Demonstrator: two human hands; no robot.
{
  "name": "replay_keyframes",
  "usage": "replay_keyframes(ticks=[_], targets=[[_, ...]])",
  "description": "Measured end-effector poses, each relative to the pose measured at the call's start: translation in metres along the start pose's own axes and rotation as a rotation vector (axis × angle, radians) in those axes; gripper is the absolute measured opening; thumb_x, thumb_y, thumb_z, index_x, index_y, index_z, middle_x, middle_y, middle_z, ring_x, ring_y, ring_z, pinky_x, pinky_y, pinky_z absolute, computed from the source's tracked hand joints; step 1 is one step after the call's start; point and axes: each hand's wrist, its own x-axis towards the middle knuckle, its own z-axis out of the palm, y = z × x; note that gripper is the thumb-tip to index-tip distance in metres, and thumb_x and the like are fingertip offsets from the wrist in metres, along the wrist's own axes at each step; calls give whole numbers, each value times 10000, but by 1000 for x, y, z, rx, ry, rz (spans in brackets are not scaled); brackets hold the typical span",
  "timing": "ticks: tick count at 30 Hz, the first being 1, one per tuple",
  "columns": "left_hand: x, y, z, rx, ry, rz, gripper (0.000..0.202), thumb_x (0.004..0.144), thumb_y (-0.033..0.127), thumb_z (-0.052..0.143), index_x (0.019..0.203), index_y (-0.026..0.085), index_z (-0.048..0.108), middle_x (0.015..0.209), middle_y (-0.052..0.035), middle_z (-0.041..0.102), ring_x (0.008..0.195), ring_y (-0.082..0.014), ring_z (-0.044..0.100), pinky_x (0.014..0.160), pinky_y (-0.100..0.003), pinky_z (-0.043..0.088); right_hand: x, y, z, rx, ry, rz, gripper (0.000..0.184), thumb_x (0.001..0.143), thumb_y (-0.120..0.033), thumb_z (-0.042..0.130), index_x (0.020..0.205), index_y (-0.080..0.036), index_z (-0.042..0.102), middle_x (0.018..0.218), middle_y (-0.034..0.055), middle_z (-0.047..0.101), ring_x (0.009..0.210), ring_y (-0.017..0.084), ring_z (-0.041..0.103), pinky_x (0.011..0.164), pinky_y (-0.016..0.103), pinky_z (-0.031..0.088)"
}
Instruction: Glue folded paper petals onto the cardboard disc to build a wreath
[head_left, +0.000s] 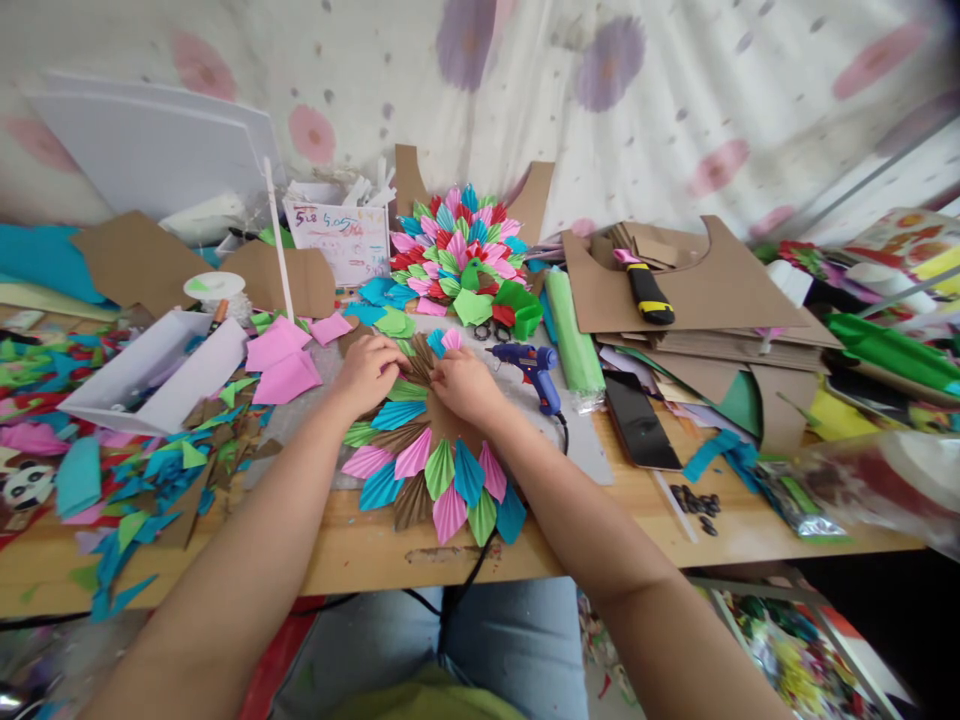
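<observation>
A brown pleated paper leaf (421, 357) lies between my two hands at the upper edge of a cardboard piece (450, 420). My left hand (373, 372) has its fingers bent in on the leaf's left side. From the right, my right hand (466, 384) pinches the leaf near its inner end, partly covering it. Pink, blue, green and brown pleated leaves, such as a pink one (450, 515), ring the cardboard's lower and left edges. Just right of my right hand, a blue glue gun (531, 370) lies on its side.
Behind stands a finished-looking cluster of colourful pleated leaves (457, 240). On the right are a phone (641, 418), a green paper roll (571, 335) and a yellow-black cutter (649, 293) on stacked cardboard (690, 285). A white box (154, 375) and paper scraps (180, 460) lie left.
</observation>
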Motion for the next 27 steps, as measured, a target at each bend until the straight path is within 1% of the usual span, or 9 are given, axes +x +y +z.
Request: replay_keyframes(ticks=[4,9,12,16,18,24,27], targets=[[-1,0,4,34,-70,12,313,788,160,387,764,202,696,893,-47,647,885,-206,538,851,-388,408,0,1,1,-7,7,-6,227,871,-169,452,888,-101,669,953,124,635,962,225,525,868,309,386],[-1,0,4,34,-108,5,327,770,142,377,727,213,693,883,-44,638,880,-207,528,850,-396,402,1,2,3,-8,20,-10,224,870,-172,455,883,-103,667,934,120,635,939,221,532,857,310,386],[-1,0,2,26,-92,7,315,762,136,382,733,205,689,884,-48,640,882,-208,533,841,-392,406,1,3,4,18,26,-16,211,861,-171,468,877,-103,667,927,126,634,927,225,531,858,324,384],[0,-1,1,0,-26,22,305,759,129,384,761,198,681,899,-46,647,912,-202,544,872,-385,402,1,4,5,39,39,-12,192,843,-157,484,864,-112,669,915,122,638,922,227,531,851,329,386],[0,-2,1,4,-12,23,306,761,132,382,752,203,679,899,-41,648,909,-197,545,875,-381,402,1,5,6,47,49,-15,183,834,-157,495,851,-113,672,907,116,639,923,225,532,855,324,385],[-1,-2,2,25,-82,38,323,764,138,376,687,217,680,857,-36,641,876,-194,538,848,-377,404,2,7,10,90,73,11,184,823,-166,502,841,-113,678,901,116,638,926,219,524,857,318,381],[-1,-1,2,23,-68,18,315,755,138,378,715,214,682,878,-38,646,881,-196,537,847,-375,407,1,5,9,82,55,17,198,837,-164,487,860,-110,675,922,121,637,935,220,523,858,315,381]])
